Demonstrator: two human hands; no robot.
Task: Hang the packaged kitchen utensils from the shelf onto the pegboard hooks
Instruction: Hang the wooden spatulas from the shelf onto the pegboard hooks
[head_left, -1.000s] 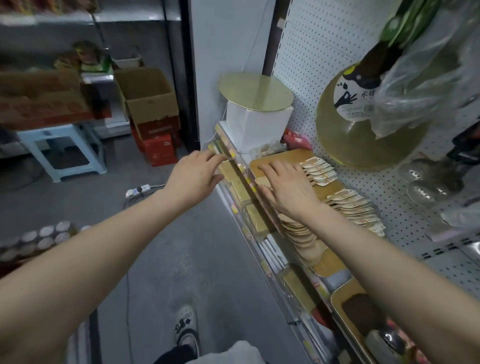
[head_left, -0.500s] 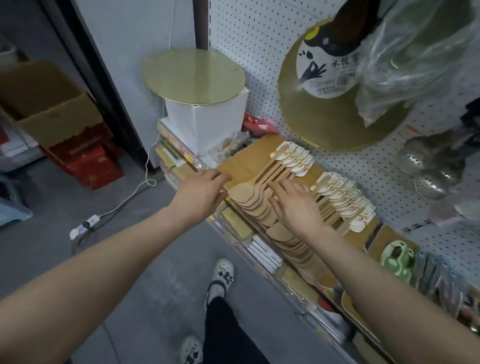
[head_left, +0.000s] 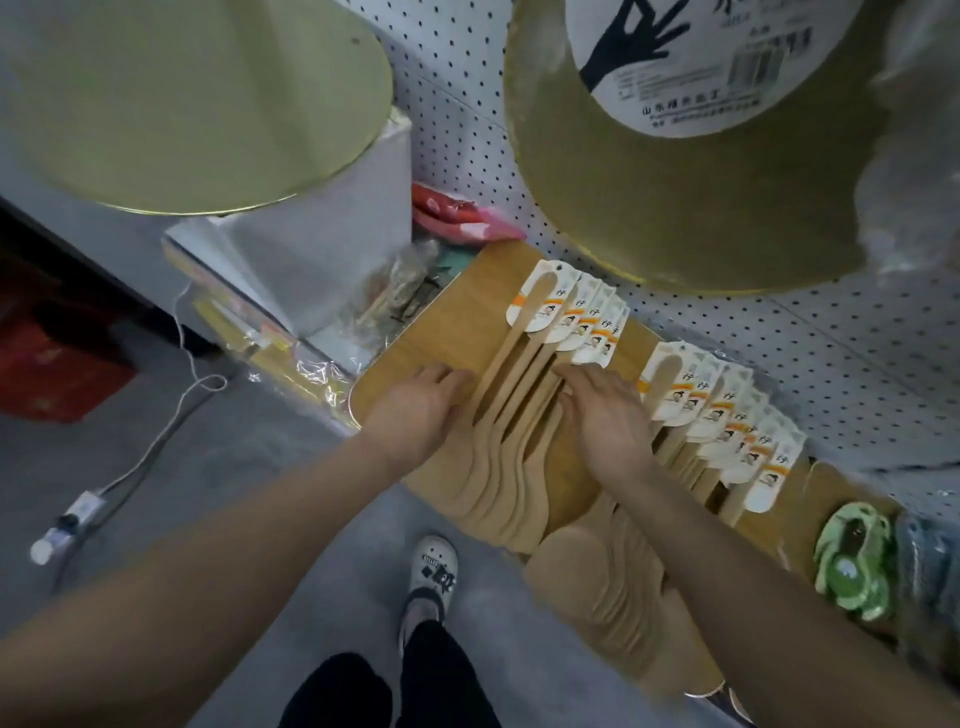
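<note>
Both hands bracket the near fan of carded wooden spatulas (head_left: 524, 415) on the shelf: left hand (head_left: 415, 410) and right hand (head_left: 608, 415) flat, fingers straight, gripping nothing. Gathering step; next, I judge, pinch one card and lift it toward the pegboard (head_left: 779, 332).

Left hand (head_left: 415, 410) fingertips tuck behind the fanned wooden spatulas (head_left: 498, 441), so grip unclear; right hand (head_left: 608, 415) covers the handles right of that fan. Large round board (head_left: 675, 208) above the spatulas cut off by top edge, its label text too blurred to read. Green packet (head_left: 852, 561) right of the spatulas blurred, contents unreadable.
</note>
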